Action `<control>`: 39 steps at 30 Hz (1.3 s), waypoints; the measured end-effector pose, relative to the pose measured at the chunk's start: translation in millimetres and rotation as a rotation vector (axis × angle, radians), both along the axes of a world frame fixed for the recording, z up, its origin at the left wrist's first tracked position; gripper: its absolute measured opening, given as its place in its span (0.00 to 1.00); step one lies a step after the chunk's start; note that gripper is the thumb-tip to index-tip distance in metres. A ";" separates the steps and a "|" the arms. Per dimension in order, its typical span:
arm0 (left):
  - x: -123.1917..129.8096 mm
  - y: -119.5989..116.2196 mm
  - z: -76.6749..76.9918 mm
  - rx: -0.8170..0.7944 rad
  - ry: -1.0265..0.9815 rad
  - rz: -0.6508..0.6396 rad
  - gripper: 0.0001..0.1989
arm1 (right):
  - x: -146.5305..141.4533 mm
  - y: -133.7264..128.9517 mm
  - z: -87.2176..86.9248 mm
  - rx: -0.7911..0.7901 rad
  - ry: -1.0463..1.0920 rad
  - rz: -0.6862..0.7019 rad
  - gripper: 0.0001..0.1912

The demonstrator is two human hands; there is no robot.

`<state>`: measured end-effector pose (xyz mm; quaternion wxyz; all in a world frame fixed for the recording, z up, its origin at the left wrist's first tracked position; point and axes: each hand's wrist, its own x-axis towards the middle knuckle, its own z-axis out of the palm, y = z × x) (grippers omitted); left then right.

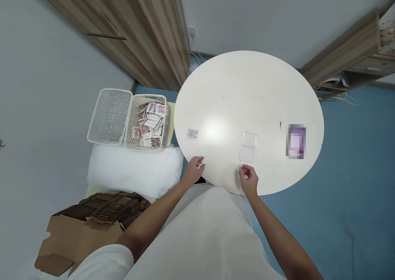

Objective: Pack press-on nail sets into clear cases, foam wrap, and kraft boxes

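Over the near left edge of the white table is my left hand, its thumb and fingers apart and nothing visible between them. Just beyond it lies a small card with rows of purplish pieces, which it does not touch. My right hand is loosely curled above the table's near edge, with a gap between thumb and fingers; I see nothing in it. A clear plastic case lies unfolded flat right in front of its fingertips. Whether they touch the case's near edge I cannot tell.
On the oval table, a pixelated purple item lies at the right. To the left stand a white basket of printed cards and another of clear cases. White wrap and a cardboard box of brown packs are nearer.
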<state>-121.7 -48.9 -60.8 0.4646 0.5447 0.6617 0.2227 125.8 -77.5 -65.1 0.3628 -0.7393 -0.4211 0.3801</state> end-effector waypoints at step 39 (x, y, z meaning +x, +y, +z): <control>-98.6 129.6 -5.6 -0.019 0.326 -0.377 0.30 | -162.2 156.0 -16.6 -0.163 -0.488 0.627 0.28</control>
